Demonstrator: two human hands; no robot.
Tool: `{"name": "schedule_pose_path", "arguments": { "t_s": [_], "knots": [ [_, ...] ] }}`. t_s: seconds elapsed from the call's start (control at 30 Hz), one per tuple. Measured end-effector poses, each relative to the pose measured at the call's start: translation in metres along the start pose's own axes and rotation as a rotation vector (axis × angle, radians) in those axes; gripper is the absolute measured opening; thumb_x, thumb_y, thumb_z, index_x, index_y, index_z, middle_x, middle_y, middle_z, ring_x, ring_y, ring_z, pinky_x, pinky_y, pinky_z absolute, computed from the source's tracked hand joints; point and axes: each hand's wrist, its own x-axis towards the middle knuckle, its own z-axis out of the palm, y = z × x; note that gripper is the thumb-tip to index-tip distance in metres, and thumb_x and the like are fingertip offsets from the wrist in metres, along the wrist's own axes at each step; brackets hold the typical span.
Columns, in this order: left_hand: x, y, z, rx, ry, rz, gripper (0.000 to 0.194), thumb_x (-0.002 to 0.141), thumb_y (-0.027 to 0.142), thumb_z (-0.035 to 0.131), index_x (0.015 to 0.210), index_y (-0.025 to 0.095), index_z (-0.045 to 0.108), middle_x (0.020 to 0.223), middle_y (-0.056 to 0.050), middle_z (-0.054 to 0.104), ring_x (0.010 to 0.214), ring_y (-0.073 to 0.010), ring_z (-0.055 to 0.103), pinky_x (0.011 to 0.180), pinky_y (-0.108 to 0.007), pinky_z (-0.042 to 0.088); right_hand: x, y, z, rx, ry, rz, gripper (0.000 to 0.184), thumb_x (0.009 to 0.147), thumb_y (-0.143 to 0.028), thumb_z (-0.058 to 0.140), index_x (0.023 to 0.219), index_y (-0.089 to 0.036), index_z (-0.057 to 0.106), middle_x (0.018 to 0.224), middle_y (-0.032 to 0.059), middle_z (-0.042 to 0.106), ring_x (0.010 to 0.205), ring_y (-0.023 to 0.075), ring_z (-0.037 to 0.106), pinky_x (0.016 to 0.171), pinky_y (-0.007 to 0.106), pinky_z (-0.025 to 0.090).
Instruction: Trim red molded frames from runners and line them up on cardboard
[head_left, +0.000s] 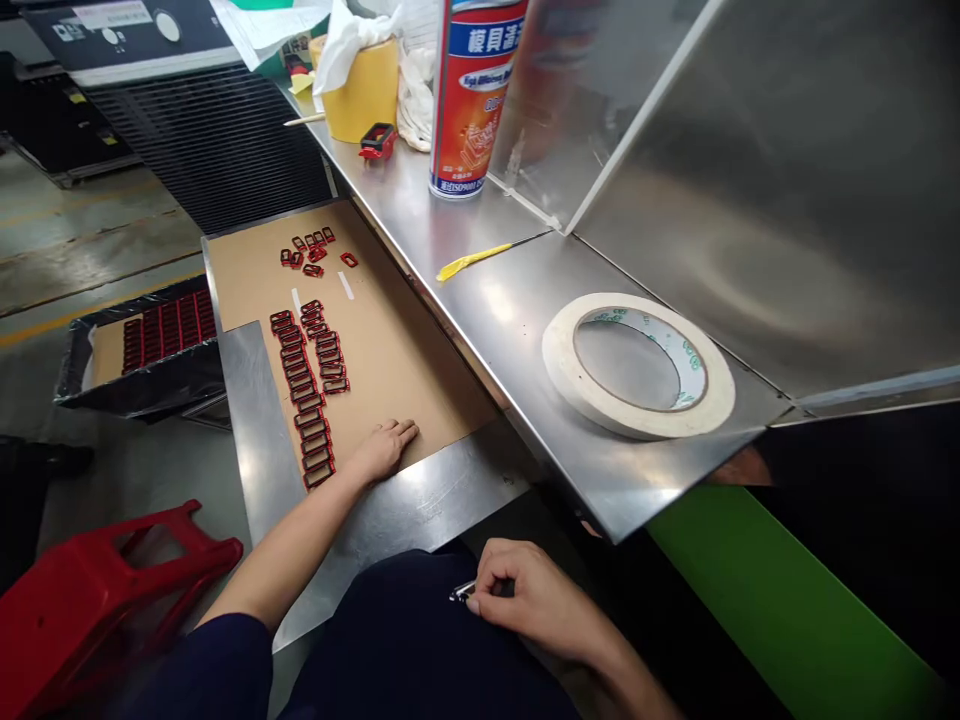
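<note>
My left hand lies flat, fingers stretched out, on a brown cardboard sheet, just right of the near end of two rows of small red-and-black frame parts. A loose cluster of the same parts sits at the far end of the sheet. My right hand rests over my lap, fingers pinched on a small shiny metal tool, of which only the tip shows.
A steel bench carries a roll of white tape, a spray can, a yellow roll, a yellow-tipped stick and a red-black piece. A black-lined tray of red parts and a red stool stand left.
</note>
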Motion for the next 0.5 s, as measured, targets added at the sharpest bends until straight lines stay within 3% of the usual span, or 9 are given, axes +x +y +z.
{"name": "schedule_pose_path", "arguments": {
  "t_s": [0.1, 0.23, 0.33, 0.4, 0.5],
  "knots": [
    [-0.021, 0.001, -0.004, -0.066, 0.111, -0.094, 0.059, 0.079, 0.019, 0.069, 0.135, 0.011, 0.05, 0.135, -0.018, 0.056, 0.12, -0.0272, 0.055, 0.105, -0.04, 0.044, 0.008, -0.007, 0.006, 0.007, 0.025, -0.044, 0.012, 0.081, -0.01, 0.072, 0.072, -0.018, 0.072, 0.078, -0.0015, 0.062, 0.071, 0.0109, 0.059, 0.063, 0.018, 0.041],
    [-0.091, 0.03, 0.005, -0.494, 0.32, -0.14, 0.075, 0.072, 0.04, 0.083, 0.131, 0.014, 0.045, 0.115, -0.013, 0.061, 0.097, -0.0214, 0.064, 0.088, -0.036, 0.055, 0.018, -0.014, 0.019, -0.032, 0.217, -0.212, 0.009, 0.09, -0.02, 0.067, 0.085, -0.02, 0.075, 0.085, 0.0013, 0.063, 0.076, 0.0128, 0.06, 0.068, 0.021, 0.046],
    [-0.147, 0.067, 0.007, -0.78, 0.445, -0.019, 0.084, 0.061, 0.05, 0.089, 0.129, 0.021, 0.048, 0.118, -0.012, 0.058, 0.094, -0.0206, 0.064, 0.081, -0.035, 0.057, 0.021, -0.024, 0.029, -0.149, 0.308, -0.455, 0.01, 0.093, -0.024, 0.066, 0.092, -0.021, 0.075, 0.092, 0.004, 0.063, 0.082, 0.0147, 0.061, 0.072, 0.024, 0.048],
    [-0.171, 0.09, 0.003, -0.774, 0.503, 0.086, 0.087, 0.059, 0.054, 0.089, 0.13, 0.024, 0.049, 0.125, -0.014, 0.053, 0.097, -0.0222, 0.064, 0.077, -0.033, 0.058, 0.02, -0.034, 0.035, -0.185, 0.296, -0.601, 0.007, 0.094, -0.023, 0.068, 0.09, -0.019, 0.073, 0.095, 0.0053, 0.064, 0.082, 0.0154, 0.06, 0.071, 0.026, 0.049],
    [-0.187, 0.109, -0.007, -0.682, 0.582, 0.231, 0.088, 0.061, 0.054, 0.087, 0.134, 0.027, 0.046, 0.124, -0.015, 0.052, 0.1, -0.025, 0.063, 0.07, -0.03, 0.059, 0.018, -0.048, 0.04, -0.193, 0.254, -0.758, 0.003, 0.092, -0.018, 0.07, 0.089, -0.017, 0.071, 0.098, 0.0068, 0.065, 0.079, 0.0159, 0.06, 0.069, 0.027, 0.049]
  ]
}}
